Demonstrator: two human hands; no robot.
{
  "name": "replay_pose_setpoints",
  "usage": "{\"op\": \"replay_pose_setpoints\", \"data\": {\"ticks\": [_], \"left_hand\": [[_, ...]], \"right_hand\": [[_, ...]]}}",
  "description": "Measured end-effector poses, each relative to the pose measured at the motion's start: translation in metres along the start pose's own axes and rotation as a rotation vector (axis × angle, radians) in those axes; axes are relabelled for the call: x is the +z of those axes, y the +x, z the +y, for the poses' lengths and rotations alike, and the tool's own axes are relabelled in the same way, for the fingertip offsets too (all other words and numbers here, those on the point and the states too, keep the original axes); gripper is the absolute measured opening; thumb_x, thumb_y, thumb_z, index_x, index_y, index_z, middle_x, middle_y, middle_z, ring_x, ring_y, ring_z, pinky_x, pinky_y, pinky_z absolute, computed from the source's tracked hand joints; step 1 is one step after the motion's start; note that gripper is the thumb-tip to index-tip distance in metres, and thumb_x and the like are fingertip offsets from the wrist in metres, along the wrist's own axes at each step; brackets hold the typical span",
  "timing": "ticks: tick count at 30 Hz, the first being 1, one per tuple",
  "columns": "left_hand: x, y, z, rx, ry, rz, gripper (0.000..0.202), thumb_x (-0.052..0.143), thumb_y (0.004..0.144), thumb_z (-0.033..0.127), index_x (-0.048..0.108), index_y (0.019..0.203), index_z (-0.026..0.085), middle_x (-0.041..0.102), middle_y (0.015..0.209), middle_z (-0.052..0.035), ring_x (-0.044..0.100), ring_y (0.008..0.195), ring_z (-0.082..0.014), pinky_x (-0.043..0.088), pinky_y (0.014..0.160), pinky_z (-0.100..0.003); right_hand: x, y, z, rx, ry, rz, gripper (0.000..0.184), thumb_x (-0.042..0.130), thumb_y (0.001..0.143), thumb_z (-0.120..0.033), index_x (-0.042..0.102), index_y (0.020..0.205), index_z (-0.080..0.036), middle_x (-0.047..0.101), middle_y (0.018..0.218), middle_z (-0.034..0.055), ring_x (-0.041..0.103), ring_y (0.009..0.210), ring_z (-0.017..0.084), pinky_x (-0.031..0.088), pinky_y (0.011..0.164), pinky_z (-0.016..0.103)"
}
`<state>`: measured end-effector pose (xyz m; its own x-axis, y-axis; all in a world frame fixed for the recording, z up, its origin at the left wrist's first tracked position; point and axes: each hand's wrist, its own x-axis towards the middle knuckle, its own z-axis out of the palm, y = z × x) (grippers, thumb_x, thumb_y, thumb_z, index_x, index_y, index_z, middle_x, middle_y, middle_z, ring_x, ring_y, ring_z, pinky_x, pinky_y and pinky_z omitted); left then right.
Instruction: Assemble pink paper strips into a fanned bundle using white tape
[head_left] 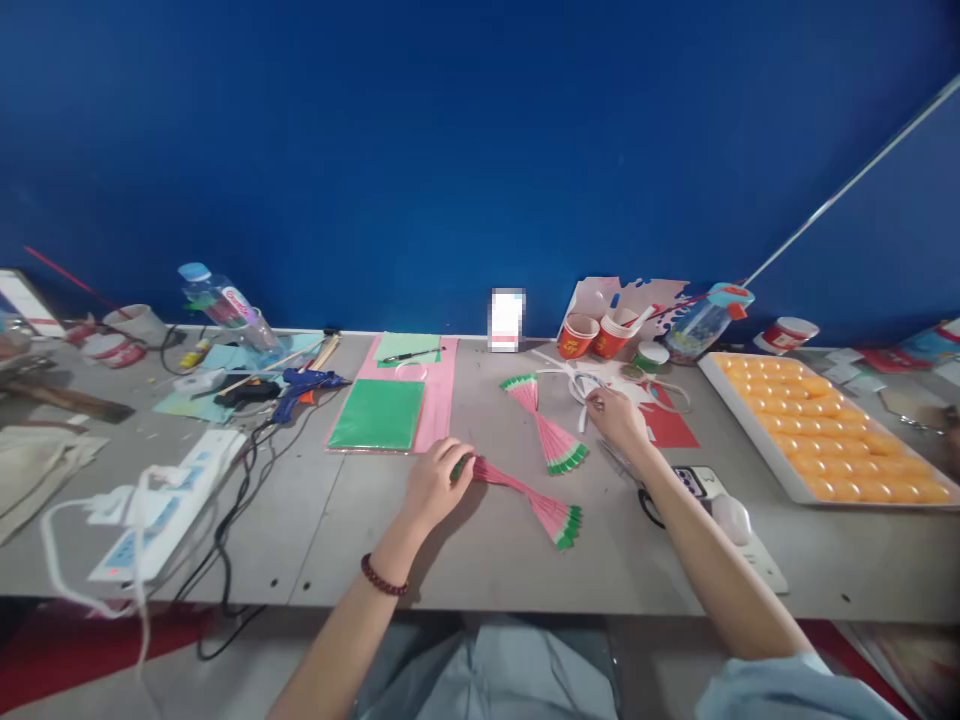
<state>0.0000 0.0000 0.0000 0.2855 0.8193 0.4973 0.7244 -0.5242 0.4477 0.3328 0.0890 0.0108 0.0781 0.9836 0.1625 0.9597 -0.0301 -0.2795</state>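
Near the centre of the frame, the left hand (433, 487) closes bent fingers about the green left end of a pleated pink-and-green paper strip (541, 504) lying on the desk (480, 580). Right of centre, the right hand (619, 421) bunches its fingertips at thin white strips (583, 417), though whether it pinches one cannot be told; between the hands, just above the first, lies a second pleated strip (550, 433).

This looks like a handicraft workshop, given the long grey worktable (517, 590) against a plain blue wall (390, 180), the blue plastic glue gun (301, 388), the white multi-socket power strip (180, 505) and the pleated pink-and-green paper pieces (544, 428).
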Motion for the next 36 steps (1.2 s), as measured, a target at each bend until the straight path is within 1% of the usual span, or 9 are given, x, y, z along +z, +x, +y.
{"op": "replay_pose_setpoints", "data": {"ticks": [8,13,18,23,25,28,30,32,36], "left_hand": [[0.000,-0.001,-0.003,-0.015,-0.039,0.003,0.018,0.045,0.093,0.025,0.060,0.099,0.020,0.064,0.092,-0.0061,0.062,0.087,-0.0182,0.052,0.076,-0.032],[0.002,-0.002,-0.004,-0.007,-0.083,-0.001,0.019,0.044,0.094,0.026,0.061,0.101,0.019,0.064,0.093,-0.0065,0.061,0.088,-0.0175,0.051,0.078,-0.032],[0.002,-0.002,-0.004,-0.013,-0.084,-0.037,0.019,0.043,0.093,0.024,0.061,0.099,0.019,0.064,0.093,-0.0064,0.061,0.089,-0.0178,0.051,0.079,-0.032],[0.001,-0.002,-0.003,-0.007,-0.078,-0.050,0.019,0.044,0.093,0.023,0.060,0.100,0.019,0.064,0.093,-0.0066,0.062,0.089,-0.0179,0.051,0.079,-0.033],[0.001,-0.002,-0.003,0.000,-0.077,-0.049,0.019,0.044,0.093,0.022,0.060,0.100,0.019,0.064,0.093,-0.0069,0.061,0.089,-0.0180,0.051,0.079,-0.033],[0.002,-0.002,-0.003,-0.005,-0.096,-0.037,0.019,0.043,0.093,0.022,0.061,0.100,0.018,0.065,0.093,-0.0070,0.061,0.088,-0.0179,0.051,0.078,-0.033],[0.003,0.000,-0.004,-0.018,-0.142,-0.031,0.019,0.044,0.093,0.023,0.061,0.100,0.018,0.064,0.093,-0.0066,0.061,0.086,-0.0168,0.051,0.078,-0.031],[0.002,0.003,-0.002,-0.035,-0.218,-0.028,0.019,0.045,0.092,0.024,0.062,0.099,0.019,0.064,0.093,-0.0059,0.061,0.082,-0.0151,0.051,0.076,-0.030],[-0.011,0.013,0.017,-0.070,-0.405,0.008,0.018,0.048,0.091,0.024,0.063,0.100,0.020,0.064,0.091,-0.0055,0.060,0.081,-0.0145,0.050,0.073,-0.027]], "right_hand": [[-0.017,-0.009,0.008,-0.009,0.400,0.197,0.019,0.047,0.079,-0.033,0.058,0.086,-0.019,0.069,0.088,0.0101,0.061,0.076,0.021,0.045,0.069,0.032],[-0.030,-0.013,0.003,0.089,0.730,0.125,0.025,0.046,0.081,-0.043,0.053,0.089,-0.020,0.066,0.074,0.0044,0.048,0.047,0.013,0.040,0.049,0.026],[-0.035,-0.012,0.002,0.116,0.652,0.259,0.027,0.051,0.077,-0.043,0.058,0.087,-0.018,0.065,0.079,0.0069,0.055,0.061,0.016,0.044,0.057,0.029],[-0.034,-0.009,0.004,0.054,0.793,0.292,0.037,0.051,0.079,-0.041,0.059,0.106,-0.018,0.061,0.085,0.0044,0.052,0.054,0.012,0.047,0.053,0.028],[-0.036,-0.008,0.002,0.014,0.828,0.318,0.035,0.052,0.080,-0.041,0.060,0.105,-0.019,0.060,0.088,0.0042,0.055,0.057,0.012,0.050,0.057,0.030],[-0.040,-0.011,-0.008,0.002,1.058,0.327,0.031,0.054,0.080,-0.045,0.060,0.098,-0.020,0.058,0.102,0.0068,0.061,0.072,0.016,0.054,0.060,0.032],[-0.045,-0.018,-0.019,0.003,1.222,0.258,0.030,0.055,0.081,-0.047,0.059,0.096,-0.022,0.057,0.104,0.0065,0.061,0.077,0.017,0.053,0.058,0.031],[-0.050,-0.029,-0.033,-0.026,1.279,0.168,0.026,0.058,0.081,-0.044,0.058,0.094,-0.022,0.059,0.094,0.0041,0.059,0.068,0.013,0.050,0.053,0.027],[-0.053,-0.063,-0.065,-0.115,1.160,-0.072,0.028,0.050,0.089,-0.045,0.060,0.097,-0.019,0.060,0.078,0.0017,0.046,0.051,0.008,0.042,0.048,0.023]]}}
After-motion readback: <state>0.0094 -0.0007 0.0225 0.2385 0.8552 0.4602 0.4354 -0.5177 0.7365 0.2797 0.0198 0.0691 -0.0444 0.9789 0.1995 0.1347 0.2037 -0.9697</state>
